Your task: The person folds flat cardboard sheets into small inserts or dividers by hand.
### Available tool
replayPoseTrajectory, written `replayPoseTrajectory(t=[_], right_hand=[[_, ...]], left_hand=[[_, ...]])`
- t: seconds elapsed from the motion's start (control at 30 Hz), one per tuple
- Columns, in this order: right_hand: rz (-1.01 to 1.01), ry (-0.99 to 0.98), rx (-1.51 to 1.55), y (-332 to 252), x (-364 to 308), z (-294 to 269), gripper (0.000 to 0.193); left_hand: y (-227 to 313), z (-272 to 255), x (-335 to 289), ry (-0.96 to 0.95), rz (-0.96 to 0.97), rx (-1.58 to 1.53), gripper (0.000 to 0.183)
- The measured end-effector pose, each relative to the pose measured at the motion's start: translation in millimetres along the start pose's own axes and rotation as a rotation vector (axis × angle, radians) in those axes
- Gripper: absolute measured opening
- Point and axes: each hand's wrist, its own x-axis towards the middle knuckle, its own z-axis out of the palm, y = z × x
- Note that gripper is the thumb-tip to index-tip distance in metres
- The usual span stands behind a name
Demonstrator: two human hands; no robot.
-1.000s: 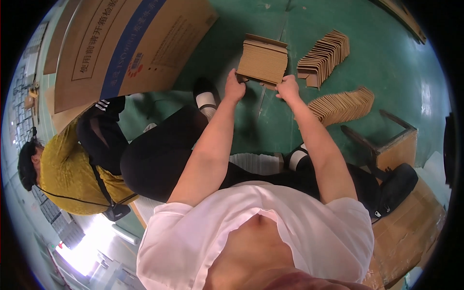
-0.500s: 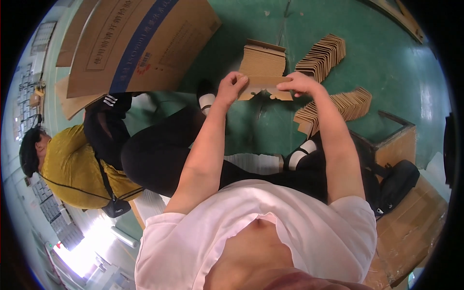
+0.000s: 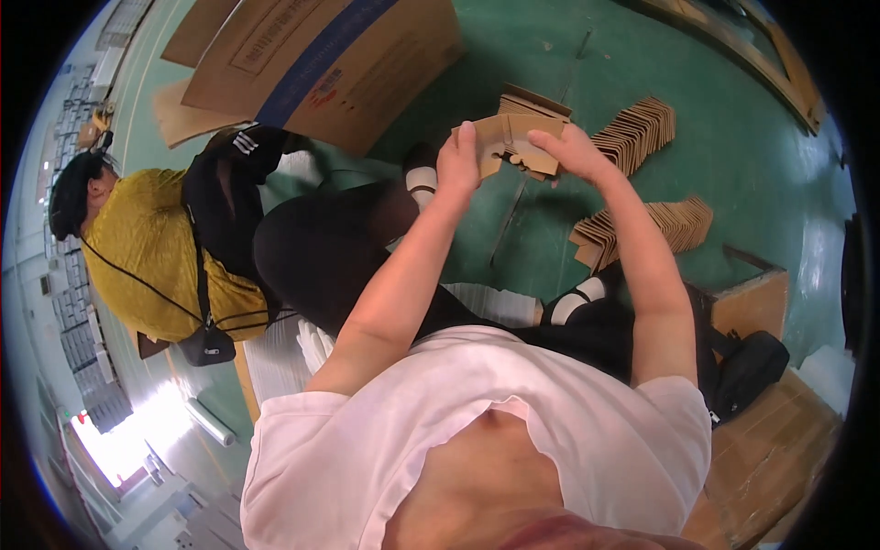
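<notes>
Between my two hands is a small brown cardboard piece (image 3: 502, 134) with a crease across it and a cut-out on its near edge. My left hand (image 3: 460, 158) grips its left end, thumb on top. At the right end, my right hand (image 3: 570, 151) pinches it with the thumb on top; the fingers beneath are partly hidden. Just behind the held piece stands a row of similar cardboard pieces (image 3: 536, 98), mostly covered by it. Two more rows of folded cardboard pieces rest on the green floor to the right, a far one (image 3: 640, 130) and a nearer one (image 3: 680, 225).
A large cardboard box (image 3: 376, 87) with a blue stripe stands at the far left. Beside me on the left sits a person in a yellow top (image 3: 147, 247). An open carton (image 3: 753, 307) and a black bag (image 3: 753, 371) are at my right.
The held cardboard piece has gone from nearly flat to bent along its crease, lifted slightly toward me. My view has shifted, so the surroundings sit differently in the picture.
</notes>
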Motion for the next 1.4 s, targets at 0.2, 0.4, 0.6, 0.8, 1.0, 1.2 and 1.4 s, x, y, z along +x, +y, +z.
replayPoseTrajectory(t=[0.2, 0.4, 0.6, 0.8, 1.0, 1.2, 1.4], right_hand=[[0.166, -0.056, 0.016, -6, 1, 3, 0.040], [0.115, -0.031, 0.381, -22, -4, 35, 0.044], [0.051, 0.147, 0.237, -7, 14, 19, 0.044], [-0.042, 0.232, 0.056, -22, -4, -30, 0.050], [-0.220, 0.337, -0.085, -18, 2, -32, 0.043], [-0.272, 0.290, -0.136, -27, -6, -29, 0.037], [-0.244, 0.271, -0.197, -5, -2, 4, 0.039]], left_hand=[[11, -1, -10, 0.198, 0.719, 0.404, 0.032], [20, 9, -21, 0.288, 0.729, 0.479, 0.020], [22, 31, -19, 0.272, 0.634, 0.292, 0.020], [23, 67, -16, 0.093, 0.602, 0.076, 0.021], [12, 68, -7, 0.127, 0.535, 0.072, 0.021], [22, 63, -13, -0.037, 0.302, 0.015, 0.033], [16, 34, -7, 0.078, 0.135, 0.183, 0.027]])
